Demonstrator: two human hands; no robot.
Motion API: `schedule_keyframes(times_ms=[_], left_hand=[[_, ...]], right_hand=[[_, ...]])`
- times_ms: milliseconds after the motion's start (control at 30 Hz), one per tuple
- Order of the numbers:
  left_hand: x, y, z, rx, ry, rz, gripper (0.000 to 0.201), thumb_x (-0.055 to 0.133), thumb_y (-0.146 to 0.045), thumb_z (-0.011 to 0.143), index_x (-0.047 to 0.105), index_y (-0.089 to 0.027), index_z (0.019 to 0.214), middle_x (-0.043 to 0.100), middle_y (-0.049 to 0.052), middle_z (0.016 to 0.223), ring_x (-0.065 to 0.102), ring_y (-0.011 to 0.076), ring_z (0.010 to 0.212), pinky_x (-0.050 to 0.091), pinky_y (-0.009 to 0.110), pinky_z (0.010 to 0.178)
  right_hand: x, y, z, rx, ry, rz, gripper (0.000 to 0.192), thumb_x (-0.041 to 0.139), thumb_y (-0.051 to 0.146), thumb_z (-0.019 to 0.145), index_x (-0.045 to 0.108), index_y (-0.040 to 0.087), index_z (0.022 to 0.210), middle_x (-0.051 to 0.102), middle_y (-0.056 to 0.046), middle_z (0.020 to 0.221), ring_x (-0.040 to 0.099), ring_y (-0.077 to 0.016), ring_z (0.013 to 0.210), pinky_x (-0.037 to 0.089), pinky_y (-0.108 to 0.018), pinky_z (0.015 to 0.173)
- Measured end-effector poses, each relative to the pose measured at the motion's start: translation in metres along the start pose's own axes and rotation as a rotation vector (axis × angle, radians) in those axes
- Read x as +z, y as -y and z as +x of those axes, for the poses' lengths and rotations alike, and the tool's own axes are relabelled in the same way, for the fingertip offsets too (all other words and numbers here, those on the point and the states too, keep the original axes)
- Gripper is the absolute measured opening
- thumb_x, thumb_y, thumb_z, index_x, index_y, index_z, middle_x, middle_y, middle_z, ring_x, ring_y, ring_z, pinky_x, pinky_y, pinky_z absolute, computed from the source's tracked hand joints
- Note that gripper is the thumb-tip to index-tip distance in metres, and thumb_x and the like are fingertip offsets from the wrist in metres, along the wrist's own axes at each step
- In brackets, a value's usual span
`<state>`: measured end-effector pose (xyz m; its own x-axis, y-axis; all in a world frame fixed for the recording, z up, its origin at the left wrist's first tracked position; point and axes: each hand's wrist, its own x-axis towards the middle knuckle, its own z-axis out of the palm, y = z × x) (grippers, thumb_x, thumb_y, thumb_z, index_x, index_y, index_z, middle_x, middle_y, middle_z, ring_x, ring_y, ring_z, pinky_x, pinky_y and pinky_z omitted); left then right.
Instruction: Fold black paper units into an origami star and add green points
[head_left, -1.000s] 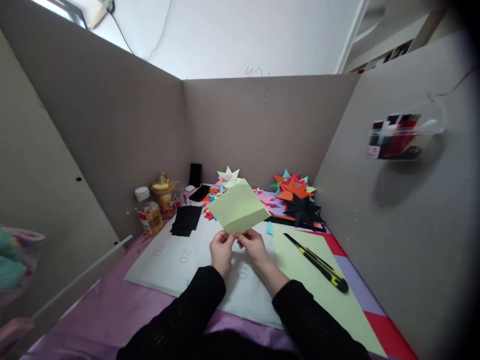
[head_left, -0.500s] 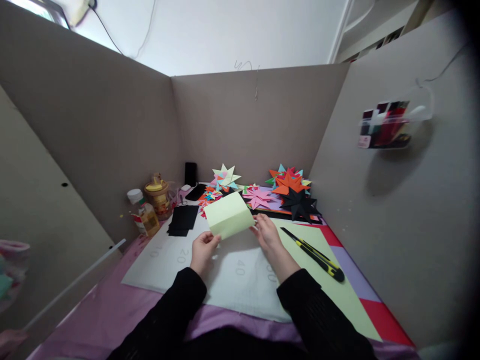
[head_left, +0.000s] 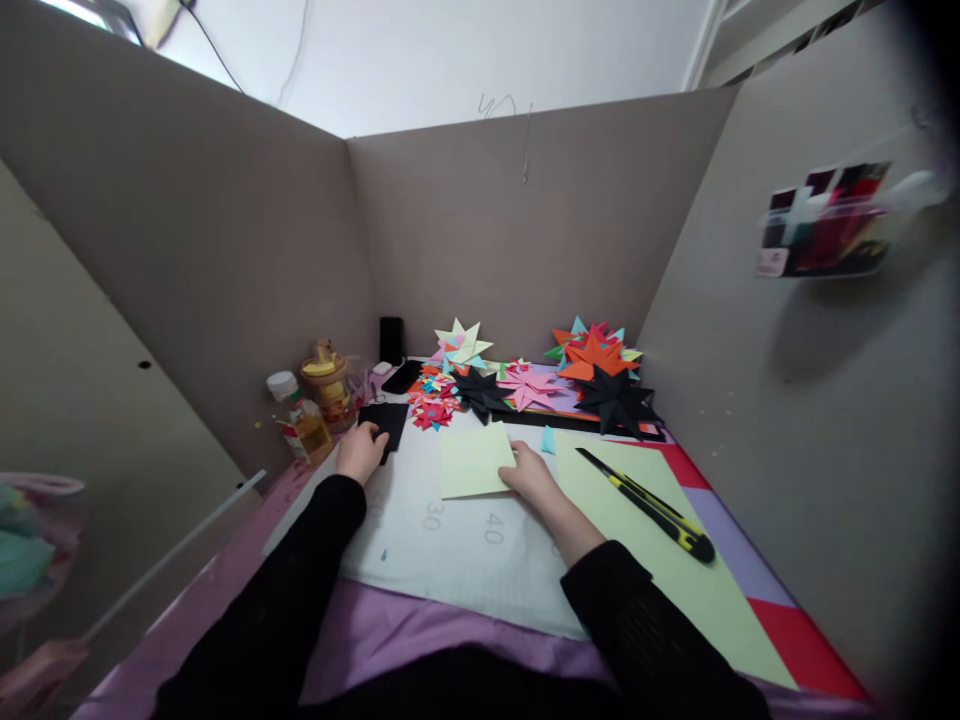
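Observation:
A pale green sheet of paper (head_left: 474, 462) lies low over the white numbered mat (head_left: 465, 590). My right hand (head_left: 529, 470) pinches it at its right edge, thumb on top. Further left, my left hand (head_left: 362, 452) has its fingers curled on the near-left part of the black paper sheets (head_left: 391, 425), which it partly covers. To the right, a black and yellow utility knife (head_left: 652, 510), blade out, rests on a larger pale green sheet (head_left: 720, 600). A small blue paper scrap (head_left: 548, 440) lies close to my right hand.
Folded paper stars (head_left: 529, 387) in several colours stand along the back, with a stack (head_left: 600, 355) at the right. A bottle (head_left: 304, 425), a jar (head_left: 330, 390) and a black phone (head_left: 391, 341) stand back left. Grey partitions (head_left: 525, 240) enclose the table.
My left hand has let go of the pale green sheet and moved left to the black paper. My right hand has lowered the sheet toward the mat. The view has shifted slightly.

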<state>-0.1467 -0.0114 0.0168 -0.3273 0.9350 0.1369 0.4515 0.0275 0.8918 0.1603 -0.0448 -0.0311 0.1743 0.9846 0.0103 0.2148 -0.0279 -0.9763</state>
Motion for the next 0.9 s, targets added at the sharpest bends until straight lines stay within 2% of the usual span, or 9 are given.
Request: schedule_keyframes(times_ms=[67,167,233,300,433,567,700,900], left_hand=[[0.0,-0.001,0.021,-0.012,-0.031,0.055,0.042,0.082,-0.02,0.039,0.049,-0.021,0.065,0.066,0.015,0.087,0.056,0.0344,0.103,0.041,0.031,0.072],[0.006,0.0,0.04,-0.048,-0.028,0.099,0.056,0.084,-0.014,0.026,0.043,-0.022,0.063,0.066,0.014,0.083,0.058,0.0368,0.099,0.041,0.034,0.072],[0.007,0.001,0.044,-0.058,-0.028,0.099,0.055,0.083,-0.01,0.028,0.043,-0.022,0.063,0.066,0.012,0.078,0.061,0.0355,0.092,0.041,0.035,0.069],[0.006,0.001,0.045,-0.044,-0.042,0.075,0.047,0.081,-0.009,0.036,0.047,-0.022,0.066,0.066,0.012,0.078,0.062,0.0329,0.087,0.042,0.034,0.067],[-0.001,-0.004,0.035,0.011,-0.01,-0.023,0.034,0.076,-0.018,0.052,0.059,-0.02,0.081,0.065,0.008,0.079,0.062,0.023,0.07,0.044,0.03,0.059],[0.001,-0.014,0.014,0.031,0.151,-0.119,0.038,0.073,-0.031,0.058,0.065,-0.016,0.092,0.059,0.0,0.063,0.055,0.0147,0.053,0.043,0.025,0.05],[0.017,-0.02,-0.008,0.051,0.288,-0.167,0.037,0.077,-0.031,0.054,0.07,-0.015,0.086,0.051,-0.004,0.05,0.049,0.0119,0.046,0.039,0.023,0.046],[0.046,-0.016,-0.029,-0.02,0.377,-0.225,0.033,0.079,-0.029,0.052,0.069,-0.015,0.08,0.056,-0.003,0.049,0.051,0.0118,0.042,0.036,0.022,0.044]], right_hand=[[0.0,0.0,0.0,-0.015,-0.014,-0.045,0.042,0.06,0.004,0.05,0.065,0.019,0.088,0.066,0.002,0.059,0.056,-0.0148,0.049,0.041,-0.024,0.05],[-0.001,0.0,-0.001,-0.028,-0.005,-0.081,0.041,0.06,0.005,0.051,0.064,0.019,0.09,0.067,0.002,0.061,0.056,-0.0147,0.048,0.04,-0.024,0.049],[-0.001,-0.001,-0.001,-0.033,0.008,-0.086,0.041,0.06,0.006,0.052,0.064,0.019,0.091,0.067,0.001,0.061,0.056,-0.0149,0.048,0.04,-0.024,0.049],[-0.002,-0.003,-0.001,-0.038,0.02,-0.079,0.04,0.061,0.007,0.053,0.064,0.019,0.091,0.068,0.001,0.063,0.058,-0.0155,0.05,0.041,-0.024,0.049],[-0.002,-0.005,0.002,-0.04,0.03,-0.033,0.039,0.059,0.006,0.054,0.065,0.019,0.09,0.069,0.001,0.064,0.058,-0.0149,0.05,0.042,-0.024,0.049],[-0.001,-0.006,0.003,-0.017,0.042,0.016,0.036,0.057,0.006,0.056,0.066,0.019,0.089,0.065,0.002,0.056,0.053,-0.0144,0.041,0.04,-0.024,0.044],[-0.001,-0.006,0.002,-0.026,0.047,0.061,0.029,0.057,0.006,0.056,0.068,0.02,0.079,0.064,0.002,0.053,0.054,-0.0151,0.043,0.042,-0.024,0.045],[-0.003,-0.004,0.005,-0.033,0.08,0.104,0.011,0.063,0.013,0.059,0.068,0.019,0.067,0.064,0.001,0.049,0.056,-0.0157,0.042,0.043,-0.025,0.044]])
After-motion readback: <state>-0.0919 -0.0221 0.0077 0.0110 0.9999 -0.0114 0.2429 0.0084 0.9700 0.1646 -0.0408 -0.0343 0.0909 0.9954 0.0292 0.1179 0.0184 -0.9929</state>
